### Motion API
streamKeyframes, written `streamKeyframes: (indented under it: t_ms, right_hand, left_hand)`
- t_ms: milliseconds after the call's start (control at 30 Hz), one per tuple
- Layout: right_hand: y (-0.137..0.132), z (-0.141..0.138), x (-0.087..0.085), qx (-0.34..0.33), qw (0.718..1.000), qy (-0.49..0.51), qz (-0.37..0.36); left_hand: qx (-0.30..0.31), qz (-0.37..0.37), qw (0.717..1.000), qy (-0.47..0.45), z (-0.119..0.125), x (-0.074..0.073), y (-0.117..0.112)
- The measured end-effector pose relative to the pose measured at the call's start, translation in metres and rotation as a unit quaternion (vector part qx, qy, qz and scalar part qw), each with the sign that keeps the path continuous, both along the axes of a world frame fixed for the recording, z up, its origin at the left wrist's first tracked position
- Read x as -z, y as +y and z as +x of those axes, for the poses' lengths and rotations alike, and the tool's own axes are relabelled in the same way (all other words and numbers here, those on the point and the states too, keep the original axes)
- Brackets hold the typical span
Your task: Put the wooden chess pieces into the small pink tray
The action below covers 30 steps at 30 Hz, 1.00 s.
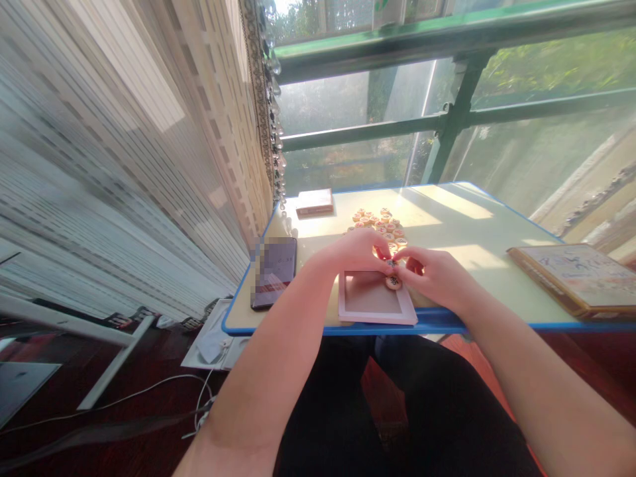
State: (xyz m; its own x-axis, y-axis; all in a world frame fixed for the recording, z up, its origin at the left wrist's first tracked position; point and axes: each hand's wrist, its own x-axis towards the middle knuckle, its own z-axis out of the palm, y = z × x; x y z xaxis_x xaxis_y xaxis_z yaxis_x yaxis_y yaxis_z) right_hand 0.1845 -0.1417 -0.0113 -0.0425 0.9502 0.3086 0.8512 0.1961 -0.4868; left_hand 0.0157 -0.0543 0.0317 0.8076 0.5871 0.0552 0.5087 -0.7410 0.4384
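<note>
My left hand (365, 250) and my right hand (431, 273) meet over the far right corner of a shallow pinkish-white box (342, 311). Between their fingertips is a round Chinese chess piece (391, 264), and the fingers of both hands are closed on it. Just below, another chess piece (393, 283) with a dark character lies at the box's right side, close to my right fingers. Beyond my hands, a loose heap of chess pieces (380, 228) spreads over the table. My left hand and wrist hide part of that heap.
The pale table (477, 278) has a blue edge. A phone (275, 273) lies at its left, a small white box (315, 201) at the back left, and a flat brown-edged box (576, 278) at the right. Patterned curtains (199, 119) hang on the left; a green-framed window (452, 119) stands behind.
</note>
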Motion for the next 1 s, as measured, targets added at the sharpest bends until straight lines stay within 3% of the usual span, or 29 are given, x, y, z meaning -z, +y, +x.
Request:
streamKeyframes:
  t_ms: [400, 1000]
  right_hand:
    - [0.0014, 0.0012, 0.0011, -0.005, 1.0, 0.018, 0.0]
    - [-0.0015, 0.0053, 0.003, -0.017, 1.0, 0.025, 0.001]
  left_hand:
    - [0.015, 0.0, 1.0, 0.026, -0.0009, -0.0035, -0.0033]
    - [-0.028, -0.031, 0.999, -0.014, -0.0023, 0.0016, -0.0053]
